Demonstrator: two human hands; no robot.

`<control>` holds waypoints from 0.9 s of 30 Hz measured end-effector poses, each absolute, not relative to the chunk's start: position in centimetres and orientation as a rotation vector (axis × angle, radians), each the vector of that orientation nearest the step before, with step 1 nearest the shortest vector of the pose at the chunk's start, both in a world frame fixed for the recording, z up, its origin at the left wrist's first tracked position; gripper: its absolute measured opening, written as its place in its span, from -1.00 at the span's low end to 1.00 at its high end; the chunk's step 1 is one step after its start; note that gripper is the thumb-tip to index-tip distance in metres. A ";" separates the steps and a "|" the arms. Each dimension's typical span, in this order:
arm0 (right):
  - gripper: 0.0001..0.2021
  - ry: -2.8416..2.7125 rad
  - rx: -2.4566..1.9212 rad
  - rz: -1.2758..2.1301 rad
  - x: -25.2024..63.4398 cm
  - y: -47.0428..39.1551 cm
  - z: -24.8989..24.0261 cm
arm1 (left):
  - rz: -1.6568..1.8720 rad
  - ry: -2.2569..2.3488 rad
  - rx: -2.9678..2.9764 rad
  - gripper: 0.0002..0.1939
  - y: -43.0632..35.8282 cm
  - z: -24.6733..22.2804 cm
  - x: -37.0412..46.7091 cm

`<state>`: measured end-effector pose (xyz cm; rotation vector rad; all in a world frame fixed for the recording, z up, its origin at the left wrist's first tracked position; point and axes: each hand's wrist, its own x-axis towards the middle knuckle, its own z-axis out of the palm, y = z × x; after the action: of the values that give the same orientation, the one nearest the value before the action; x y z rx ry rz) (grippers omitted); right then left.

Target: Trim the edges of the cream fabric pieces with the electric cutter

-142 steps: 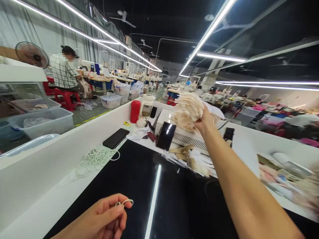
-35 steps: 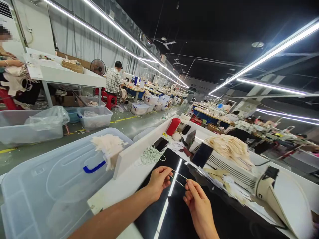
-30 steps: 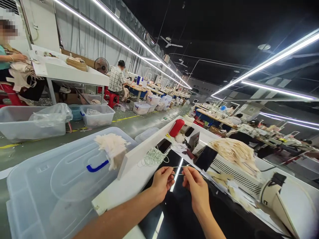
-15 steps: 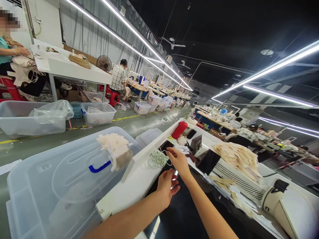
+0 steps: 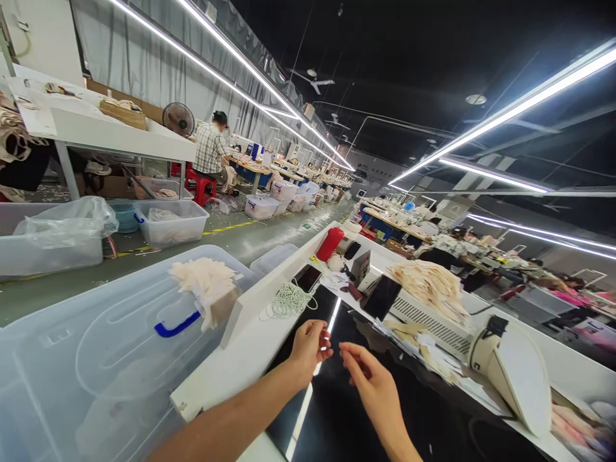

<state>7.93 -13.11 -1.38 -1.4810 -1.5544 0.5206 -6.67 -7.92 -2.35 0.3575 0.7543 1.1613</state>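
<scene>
Hovering over the black tabletop, left hand and right hand curl, grasp unclear.

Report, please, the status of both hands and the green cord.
Left hand, right hand apart over black surface, grip unclear. Green cord loosely heaped on white tabletop. Phone at its far edge.

Sewing workshop, factory floor. Long rows of work tables with machines on them, likely sewing machines, run to the far end. Worker in checked shirt on a red plastic stool. Clear plastic bins along the aisle, yellow floor line, scraps on floor. Strip lights and ceiling fans overhead. Near bench: stacked cream fabric pieces, coil of pale green cord.
</scene>
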 end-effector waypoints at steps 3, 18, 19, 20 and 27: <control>-0.65 -1.603 -1.481 0.532 8.9 -17.3 -2.3 | 1.157 0.769 0.488 -0.72 -8.0 -2.4 -7.0; -0.72 -1.646 -1.422 0.536 8.7 -21.7 -5.6 | 0.907 0.752 1.524 -0.79 -9.5 -2.9 -8.8; -0.72 -1.646 -1.420 0.534 8.6 -21.7 -5.5 | 0.879 0.742 1.596 -0.82 -9.9 -2.8 -9.1; -0.71 -1.647 -1.416 0.533 8.5 -21.7 -5.5 | 0.853 0.735 1.661 -0.84 -10.3 -2.6 -9.3; -0.68 -1.693 -1.281 0.659 9.9 -21.3 -7.1 | 0.721 0.744 2.016 -0.72 -18.0 0.1 -14.6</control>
<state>9.91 -21.26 -7.08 -1.2815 -1.6929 0.6585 -14.61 -18.04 0.09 2.0161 0.7442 0.7213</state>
